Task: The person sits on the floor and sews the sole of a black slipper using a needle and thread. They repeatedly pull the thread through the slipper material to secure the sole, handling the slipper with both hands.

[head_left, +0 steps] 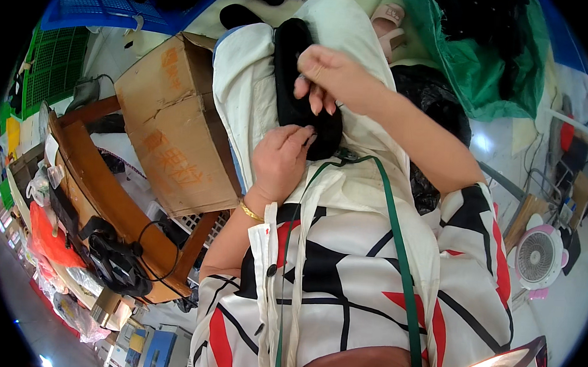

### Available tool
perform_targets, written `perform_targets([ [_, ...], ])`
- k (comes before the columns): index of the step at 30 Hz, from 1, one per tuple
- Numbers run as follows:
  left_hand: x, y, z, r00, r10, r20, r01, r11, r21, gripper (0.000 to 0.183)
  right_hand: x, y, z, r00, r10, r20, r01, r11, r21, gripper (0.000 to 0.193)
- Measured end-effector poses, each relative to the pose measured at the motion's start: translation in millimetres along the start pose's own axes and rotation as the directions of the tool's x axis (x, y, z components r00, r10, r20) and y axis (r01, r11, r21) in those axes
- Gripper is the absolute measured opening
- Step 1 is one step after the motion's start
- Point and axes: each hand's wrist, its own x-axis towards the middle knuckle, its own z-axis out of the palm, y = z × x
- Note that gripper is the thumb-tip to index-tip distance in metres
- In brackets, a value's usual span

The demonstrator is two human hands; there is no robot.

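A long, narrow black piece [287, 66], soft-looking and shaped somewhat like a shoe or slipper, lies lengthwise on the white cloth over my lap. My left hand [280, 159] is closed, with thumb and forefinger pinching the piece's near left edge. Above its middle is my right hand [333, 79], thumb and forefinger pressed together and the other fingers loosely bent. Whatever that pinch holds, if anything, is too small to make out. Part of the black piece is hidden beneath the right hand.
An open cardboard box [170, 130] stands left of my lap, by a wooden table [98, 173] with a cable. To the right are a black plastic bag [431, 101], a green sack [471, 93] of black pieces and a pink-white fan [538, 256]. Beyond my knees sits a blue crate [117, 5].
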Motion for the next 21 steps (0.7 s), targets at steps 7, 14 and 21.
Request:
perform_targets([
  [7, 4, 4, -4, 0.979, -0.190, 0.069, 0.197, 0.973, -0.119, 0.018, -12, -96, -109, 0.554, -0.705, -0.442, 0.793, 0.608, 0.024, 0.007],
  [14, 7, 1, -5, 0.968, -0.197, 0.158, 0.220, 0.965, -0.145, 0.016, -27, -84, -51, 0.314, -0.740, -0.595, 0.650, 0.624, -0.433, 0.014],
  [21, 8, 5, -5, 0.964, -0.242, 0.111, 0.260, 0.943, -0.209, 0.017, -46, -9, -8, 0.995, -0.099, -0.028, 0.081, 0.919, -0.387, 0.014],
])
